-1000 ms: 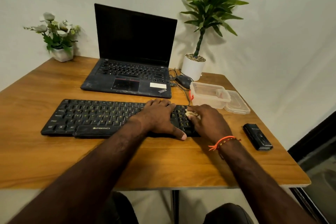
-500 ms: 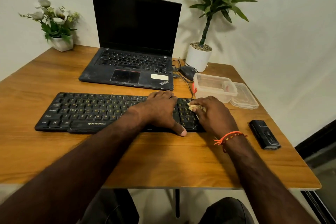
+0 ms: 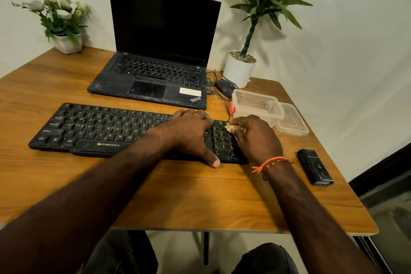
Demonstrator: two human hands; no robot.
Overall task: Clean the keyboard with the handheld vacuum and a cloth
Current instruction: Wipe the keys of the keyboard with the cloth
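Observation:
A black Zebronics keyboard (image 3: 93,129) lies across the wooden desk (image 3: 189,196). My left hand (image 3: 189,133) rests flat on its right half, fingers spread and thumb at the front edge. My right hand (image 3: 255,138), with an orange thread at the wrist, grips a small pale cloth (image 3: 230,127) and presses it against the number-pad keys at the keyboard's right end. Most of the cloth is hidden under the fingers. The black handheld vacuum (image 3: 314,167) lies on the desk to the right of my right hand.
An open black laptop (image 3: 155,69) stands behind the keyboard. Right of it are a black mouse (image 3: 223,88) with cables, a clear plastic box (image 3: 253,104) and its lid (image 3: 292,120). A white potted plant (image 3: 240,71) and a flower pot (image 3: 66,43) stand at the wall.
My right hand with the cloth has shifted slightly toward the far edge of the number pad. My left hand stays put on the keyboard. The camera view has dipped a little.

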